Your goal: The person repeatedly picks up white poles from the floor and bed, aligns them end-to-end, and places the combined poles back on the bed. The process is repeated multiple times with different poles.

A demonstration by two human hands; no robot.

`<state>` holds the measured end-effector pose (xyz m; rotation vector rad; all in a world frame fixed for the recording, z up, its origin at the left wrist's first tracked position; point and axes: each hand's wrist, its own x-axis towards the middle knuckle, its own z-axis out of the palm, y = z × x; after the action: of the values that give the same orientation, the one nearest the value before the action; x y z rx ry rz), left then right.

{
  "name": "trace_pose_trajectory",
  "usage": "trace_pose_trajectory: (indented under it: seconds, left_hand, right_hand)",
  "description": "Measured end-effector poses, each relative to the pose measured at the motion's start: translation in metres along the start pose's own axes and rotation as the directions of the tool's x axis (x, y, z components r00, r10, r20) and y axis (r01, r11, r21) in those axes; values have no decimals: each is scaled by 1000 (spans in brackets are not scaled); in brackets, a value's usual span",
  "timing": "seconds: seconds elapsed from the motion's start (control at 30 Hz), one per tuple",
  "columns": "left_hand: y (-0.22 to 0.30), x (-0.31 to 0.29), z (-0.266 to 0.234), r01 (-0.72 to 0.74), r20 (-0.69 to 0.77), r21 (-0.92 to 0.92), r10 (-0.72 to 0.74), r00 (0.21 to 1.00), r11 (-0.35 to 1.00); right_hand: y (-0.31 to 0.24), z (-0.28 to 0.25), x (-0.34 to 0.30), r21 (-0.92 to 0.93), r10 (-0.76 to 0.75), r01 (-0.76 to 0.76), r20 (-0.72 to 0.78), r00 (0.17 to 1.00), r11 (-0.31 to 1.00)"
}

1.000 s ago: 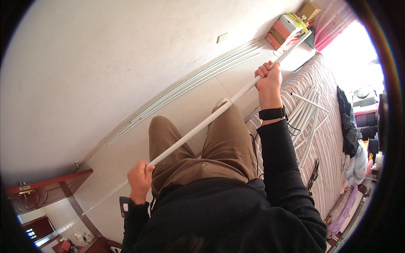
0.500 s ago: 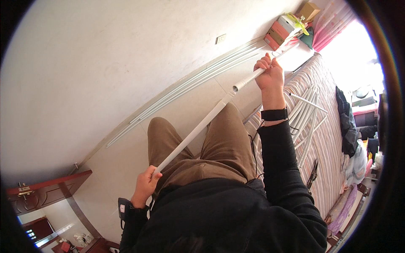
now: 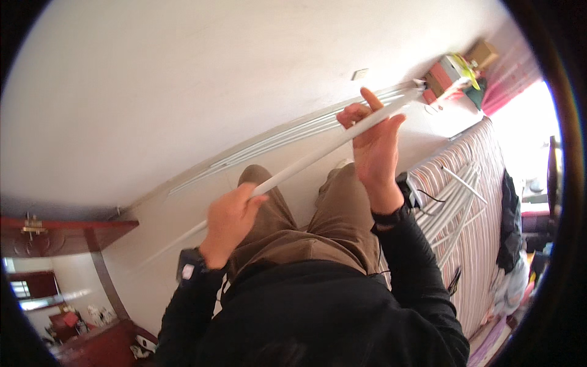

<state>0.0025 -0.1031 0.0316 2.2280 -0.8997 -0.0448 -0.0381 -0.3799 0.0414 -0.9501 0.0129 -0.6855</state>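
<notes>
Left hand (image 3: 230, 223) grips one pole (image 3: 312, 157) lying across right hand (image 3: 375, 158).

Lit brightly from far right, with white glare beside the curtain (image 3: 506, 74); blurs slightly overall; bends and darkens toward black corners.
</notes>
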Motion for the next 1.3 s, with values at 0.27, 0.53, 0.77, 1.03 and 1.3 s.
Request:
trace_pose_trajectory:
  seconds: [0.27,0.53,0.77,1.03,1.3]
  left_hand:
    - [-18,12,9,75,60,3,-75,995,997]
    - [-110,-72,-46,140,-188,314,-83,979,939]
    - [-77,-58,-22,42,-297,501,127,946,864]
    - [-69,-44,-5,550,589,-337,-285,756,764]
    - [-64,-48,-7,289,22,-189,-290,957,938]
  right_hand:
    - [-23,-36,51,336,87,-51,-94,992,940]
    - [-71,-154,127,466,157,105,-490,858,879]
    - [15,-69,80,407,384,-157,-569,727,900]
    - [-17,-65,81,554,162,-105,-54,985,826]
    - [-27,-88,87,553,162,-22,-205,965,833]
